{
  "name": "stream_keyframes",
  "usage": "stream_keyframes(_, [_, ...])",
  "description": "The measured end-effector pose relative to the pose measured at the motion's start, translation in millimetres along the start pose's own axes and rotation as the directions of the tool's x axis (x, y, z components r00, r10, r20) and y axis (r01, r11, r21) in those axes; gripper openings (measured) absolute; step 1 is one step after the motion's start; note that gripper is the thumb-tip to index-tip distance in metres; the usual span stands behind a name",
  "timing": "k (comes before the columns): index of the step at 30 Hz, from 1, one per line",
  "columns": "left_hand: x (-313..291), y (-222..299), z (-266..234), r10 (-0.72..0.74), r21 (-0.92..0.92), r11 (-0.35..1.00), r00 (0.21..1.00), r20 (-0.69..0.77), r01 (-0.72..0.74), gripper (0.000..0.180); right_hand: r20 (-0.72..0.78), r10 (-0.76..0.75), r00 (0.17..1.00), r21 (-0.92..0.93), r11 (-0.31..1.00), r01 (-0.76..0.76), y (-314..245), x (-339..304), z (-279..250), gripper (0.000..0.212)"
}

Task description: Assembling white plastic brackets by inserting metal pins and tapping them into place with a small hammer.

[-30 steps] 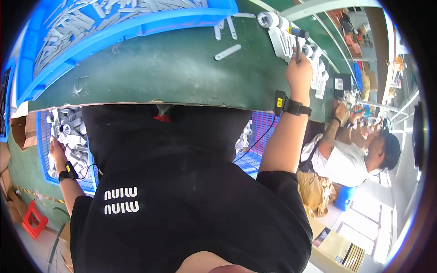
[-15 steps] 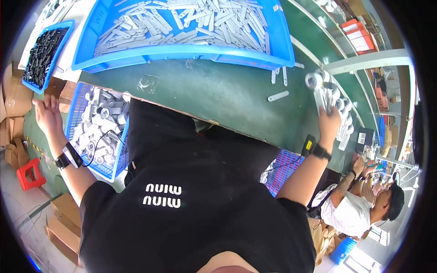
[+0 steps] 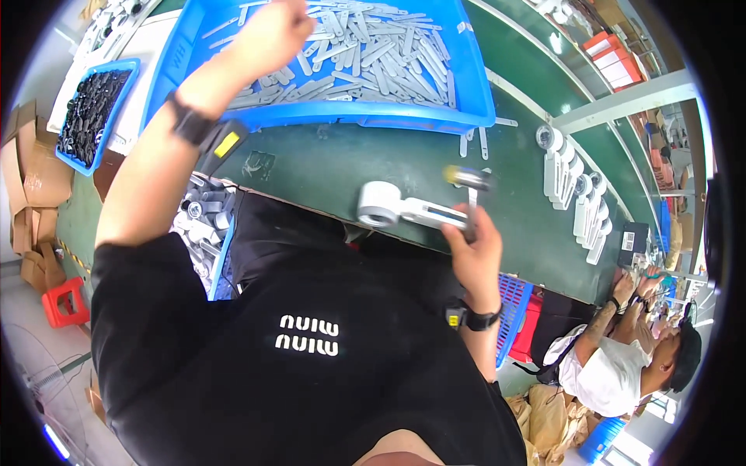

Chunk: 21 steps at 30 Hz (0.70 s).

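Observation:
My left hand (image 3: 276,35) reaches over the big blue tray (image 3: 311,116), which holds many flat grey strips (image 3: 381,66). Its fingers are curled closed, and what they may hold is hidden. Above the bench's near edge, my right hand (image 3: 478,252) is closed on a white part (image 3: 378,203) with a round, hollow head and a slotted flat handle. The head points left. A blurred small hammer (image 3: 470,179), with a yellow end and a dark end on its head, sticks up from the same hand.
Similar white parts (image 3: 571,171) stand in rows on the green bench (image 3: 326,163) at the right. Loose strips (image 3: 483,142) lie beside the tray. A small blue tray of black pieces (image 3: 93,113) is at left, above a crate of white parts (image 3: 198,225). A co-worker (image 3: 606,365) sits at right.
My left hand has swung from the far left up over the big tray, its fingers now curled. My right hand has left the rows of white parts and moved left and nearer.

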<state>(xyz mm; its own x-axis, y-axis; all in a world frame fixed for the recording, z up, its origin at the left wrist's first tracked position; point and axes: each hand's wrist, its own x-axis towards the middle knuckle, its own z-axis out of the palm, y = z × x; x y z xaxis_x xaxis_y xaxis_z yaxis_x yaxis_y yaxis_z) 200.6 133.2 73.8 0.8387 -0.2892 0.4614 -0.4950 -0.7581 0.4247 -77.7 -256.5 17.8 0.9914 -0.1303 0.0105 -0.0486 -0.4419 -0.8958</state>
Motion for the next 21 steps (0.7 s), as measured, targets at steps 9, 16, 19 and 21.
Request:
stream_keyframes(9, [39.5,20.3,71.8,-0.204,0.28,0.957,0.863,0.462,0.077,0.035,0.154,-0.084,0.984,0.037,0.996,0.079,-1.7,15.3,26.0,0.036])
stream_keyframes(16, [52.9,-17.6,86.6,-0.182,0.307,0.951,0.865,0.468,0.034,0.044,0.231,0.133,0.964,0.326,0.923,-0.206,11.3,17.5,7.6,0.034])
stream_keyframes(19, [53.9,-24.9,90.4,-0.173,0.277,0.961,0.833,0.525,0.024,0.04,0.177,0.061,0.982,0.479,0.867,-0.14,12.6,13.6,7.3,0.035])
stream_keyframes(21, [54.8,-40.4,90.5,-0.118,0.252,0.967,0.827,0.55,-0.03,0.033,0.163,0.052,0.985,0.513,0.849,-0.13,14.9,12.3,8.8,0.034])
